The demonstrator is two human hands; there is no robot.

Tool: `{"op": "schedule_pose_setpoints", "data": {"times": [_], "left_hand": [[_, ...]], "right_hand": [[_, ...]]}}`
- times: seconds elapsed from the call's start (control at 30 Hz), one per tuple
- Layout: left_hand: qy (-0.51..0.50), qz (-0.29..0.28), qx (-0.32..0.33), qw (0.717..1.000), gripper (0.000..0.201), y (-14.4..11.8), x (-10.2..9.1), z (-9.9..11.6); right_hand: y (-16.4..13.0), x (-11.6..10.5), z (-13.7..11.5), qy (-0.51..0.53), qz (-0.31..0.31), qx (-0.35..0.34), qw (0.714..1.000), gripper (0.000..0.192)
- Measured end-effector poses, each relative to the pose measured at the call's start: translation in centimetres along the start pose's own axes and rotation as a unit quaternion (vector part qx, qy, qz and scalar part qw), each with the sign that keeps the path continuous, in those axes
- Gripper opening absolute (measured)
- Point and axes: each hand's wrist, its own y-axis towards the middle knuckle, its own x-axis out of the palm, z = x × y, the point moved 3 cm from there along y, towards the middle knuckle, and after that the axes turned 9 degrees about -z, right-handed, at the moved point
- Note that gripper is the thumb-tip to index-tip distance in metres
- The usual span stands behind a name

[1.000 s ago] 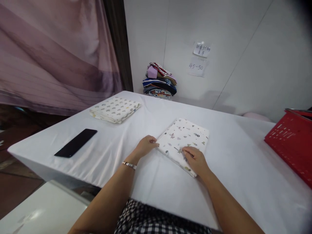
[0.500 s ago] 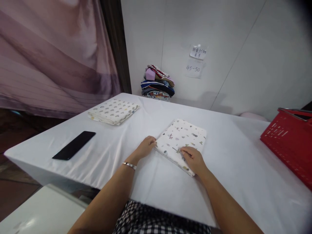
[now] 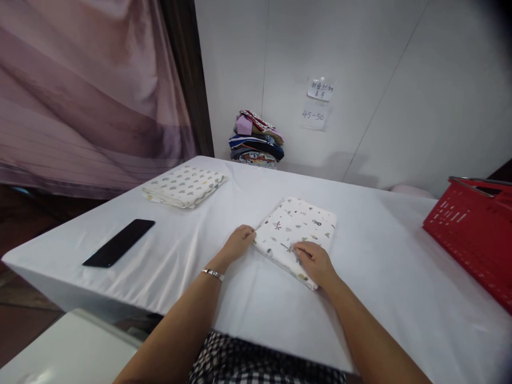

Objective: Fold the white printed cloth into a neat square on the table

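While I sat at the white table (image 3: pixel 384 277), everything lay placed around the folded printed cloth (image 3: pixel 296 229) near its middle. Well off to the right of that cloth stood a red basket (image 3: pixel 472 234), and beyond it against the wall sat a stack of clothes (image 3: pixel 256 140). Far to its left lay a second folded cloth (image 3: pixel 184 184), with a black phone (image 3: pixel 119 242) nearer me. My right hand (image 3: pixel 315 262) rested flat and loose on the printed cloth's near edge, gripping nothing. My left hand (image 3: pixel 238 242) touched its left corner, fingers curled at the edge; whether they pinched it, I could not tell.
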Motion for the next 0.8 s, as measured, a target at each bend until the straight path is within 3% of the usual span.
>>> {"op": "schedule_pose_setpoints", "data": {"times": [0.23, 0.5, 0.67, 0.8], "left_hand": [[0.076, 0.041, -0.044, 0.995, 0.035, 0.5, 0.7, 0.8], [0.136, 0.049, -0.01, 0.989, 0.035, 0.8, 1.1, 0.8], [0.146, 0.064, -0.07, 0.985, 0.042, 1.3, 0.6, 1.7], [0.192, 0.042, -0.088, 0.976, 0.043, 2.3, 1.0, 2.4]], "right_hand": [[0.1, -0.2, -0.5, -0.011, -0.002, -0.009, 1.0, 0.026], [0.1, -0.2, -0.6, -0.005, -0.006, -0.012, 1.0, 0.026], [0.1, -0.1, -0.5, -0.005, 0.003, -0.013, 1.0, 0.024], [0.1, -0.1, -0.6, -0.009, 0.001, -0.019, 1.0, 0.023]]}}
